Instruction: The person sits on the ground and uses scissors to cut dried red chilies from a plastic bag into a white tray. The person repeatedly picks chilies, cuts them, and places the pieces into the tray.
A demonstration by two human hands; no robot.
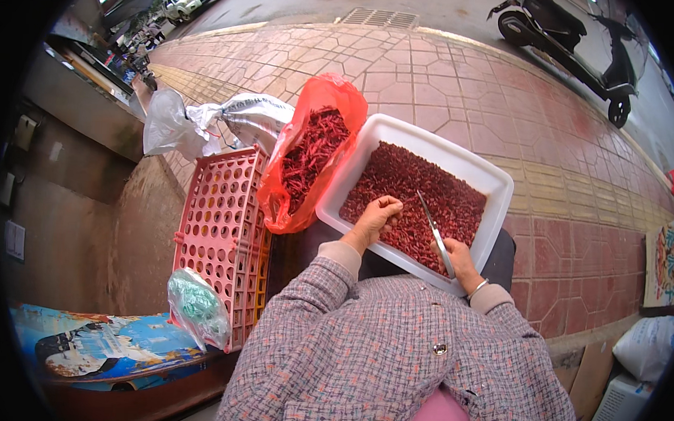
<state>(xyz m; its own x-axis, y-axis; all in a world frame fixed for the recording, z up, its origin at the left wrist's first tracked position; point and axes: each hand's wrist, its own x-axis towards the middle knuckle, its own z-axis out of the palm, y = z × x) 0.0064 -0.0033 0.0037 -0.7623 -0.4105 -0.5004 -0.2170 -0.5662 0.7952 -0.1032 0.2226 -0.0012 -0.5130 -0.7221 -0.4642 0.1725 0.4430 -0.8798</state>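
My right hand [459, 260] grips a pair of metal scissors [435, 232] at the handles, with the blades pointing away from me. The scissors are over a white plastic tub [496, 188], which rests on my lap. A thick layer of cut dried red chillies [421, 180] covers the bottom of the tub. My left hand [380, 213] is above the tub's near left part, its thumb and forefinger pinched together. Whether a chilli is between those fingers is too small to tell. Left of the tub, an open red plastic bag [346, 94] holds whole dried red chillies [317, 148].
A pink plastic crate [217, 206] stands at left, with a clear plastic bag of something green [197, 303] on it. White sacks [257, 116] lie behind the crate. Beyond the tiled pavement [397, 73] stands a black scooter [571, 46]. A white bag [647, 346] sits at right.
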